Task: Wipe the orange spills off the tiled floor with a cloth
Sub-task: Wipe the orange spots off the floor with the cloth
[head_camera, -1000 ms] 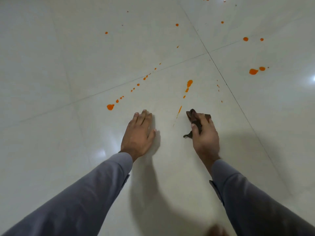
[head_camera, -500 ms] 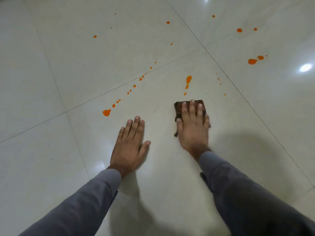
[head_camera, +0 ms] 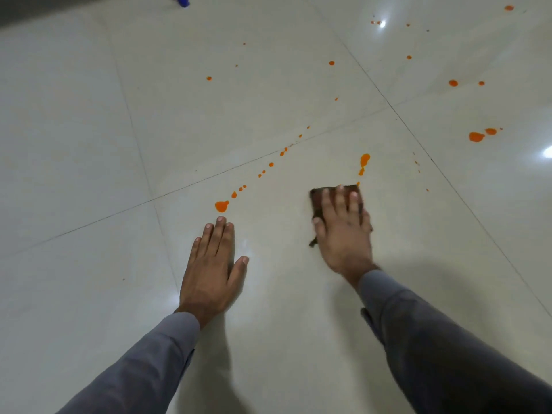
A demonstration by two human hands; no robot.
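My right hand [head_camera: 343, 231] lies flat on a dark brown cloth [head_camera: 317, 201] and presses it to the pale tiled floor [head_camera: 89, 144]. Just beyond the cloth's far edge sits an elongated orange spill [head_camera: 364, 160] with small drops below it. My left hand [head_camera: 213, 267] rests palm down on the floor, fingers together, holding nothing. A larger orange blob [head_camera: 221, 206] lies just past its fingertips, heading a dotted trail of drops [head_camera: 270, 165] that runs up to the right. More orange spots [head_camera: 476, 136] lie far right.
Scattered orange drops [head_camera: 453, 83] dot the far tiles. Dark grout lines [head_camera: 388, 103] cross the floor. A blue object [head_camera: 182, 0] shows at the top edge, beside a dark strip in the top left corner. Bright light reflections [head_camera: 548, 152] glare on the right.
My right hand went from gripping the bunched cloth to pressing it flat, and slid it forward over the thin orange streak, which no longer shows. My left hand stayed planted on the floor.
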